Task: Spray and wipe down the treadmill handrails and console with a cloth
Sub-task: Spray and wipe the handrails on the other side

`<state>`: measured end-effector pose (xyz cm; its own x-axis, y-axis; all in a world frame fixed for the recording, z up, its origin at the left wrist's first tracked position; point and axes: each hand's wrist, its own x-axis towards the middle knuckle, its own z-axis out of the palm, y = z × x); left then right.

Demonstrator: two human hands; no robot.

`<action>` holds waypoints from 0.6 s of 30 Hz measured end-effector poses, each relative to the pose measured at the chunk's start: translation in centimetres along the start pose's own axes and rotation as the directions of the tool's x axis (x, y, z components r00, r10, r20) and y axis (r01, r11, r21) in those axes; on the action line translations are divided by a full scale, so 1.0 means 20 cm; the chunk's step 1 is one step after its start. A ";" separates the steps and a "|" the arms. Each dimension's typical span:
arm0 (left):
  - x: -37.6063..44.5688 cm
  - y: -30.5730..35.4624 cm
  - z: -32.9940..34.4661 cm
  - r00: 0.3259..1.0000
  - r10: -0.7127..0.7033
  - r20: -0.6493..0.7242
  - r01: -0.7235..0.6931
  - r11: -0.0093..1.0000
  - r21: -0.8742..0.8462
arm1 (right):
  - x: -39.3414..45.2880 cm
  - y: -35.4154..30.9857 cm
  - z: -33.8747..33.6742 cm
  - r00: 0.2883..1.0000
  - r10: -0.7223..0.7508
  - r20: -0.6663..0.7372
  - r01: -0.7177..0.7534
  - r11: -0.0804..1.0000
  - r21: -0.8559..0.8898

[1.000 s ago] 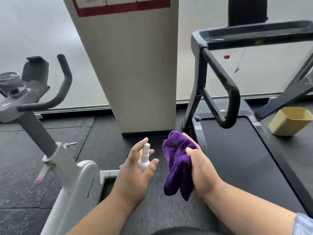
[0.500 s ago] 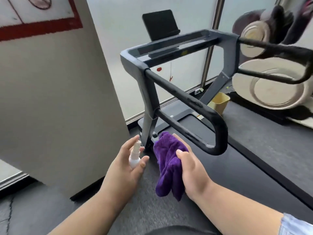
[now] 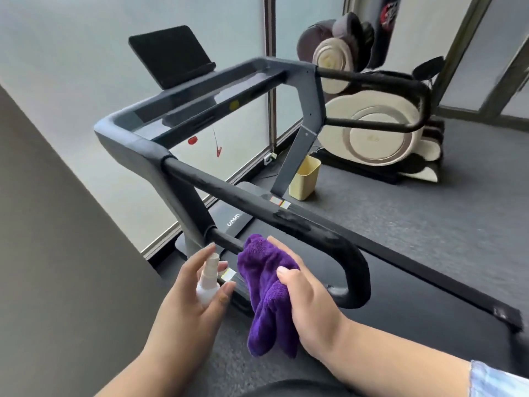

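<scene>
Our left hand (image 3: pixel 197 296) grasps the white spray bottle (image 3: pixel 208 282), index finger raised beside its nozzle, below the treadmill handrail (image 3: pixel 257 207). Our right hand (image 3: pixel 306 299) clutches the purple cloth (image 3: pixel 266 285) beside the bottle, under that handrail.

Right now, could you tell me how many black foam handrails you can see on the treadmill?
2. The near handrail loops just above the purple cloth; the far handrail loops out on the frame's other side, in front of the cream machine. None seems hidden.

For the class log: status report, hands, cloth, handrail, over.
Left hand grips spray bottle. Right hand grips purple cloth. Near handrail unobstructed, not yet wiped.
</scene>
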<state>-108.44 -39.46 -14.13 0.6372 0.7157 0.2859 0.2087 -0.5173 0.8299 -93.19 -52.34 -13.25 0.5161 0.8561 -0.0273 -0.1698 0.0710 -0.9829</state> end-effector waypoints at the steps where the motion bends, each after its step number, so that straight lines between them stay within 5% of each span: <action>1: 0.04 -0.02 0.01 1.000 0.012 0.018 -0.012 1.000 0.003 | 0.03 0.00 0.01 1.000 0.006 -0.003 -0.006 1.000 0.009; 12: 0.44 -0.12 -0.13 0.931 0.249 0.268 -0.210 0.963 -0.166 | 0.12 0.00 0.25 0.987 -0.061 -0.145 0.082 0.986 0.143; 18: 0.54 -0.08 -0.11 0.813 0.438 0.383 -0.331 0.890 -0.315 | 0.07 -0.01 0.39 0.911 -0.095 -0.401 0.239 0.915 0.326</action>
<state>-103.59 -29.81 -11.37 0.8936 0.1760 0.4128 -0.2588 -0.5495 0.7944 -98.95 -47.16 -11.68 0.8230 0.5681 -0.0044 -0.3058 0.4364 -0.8462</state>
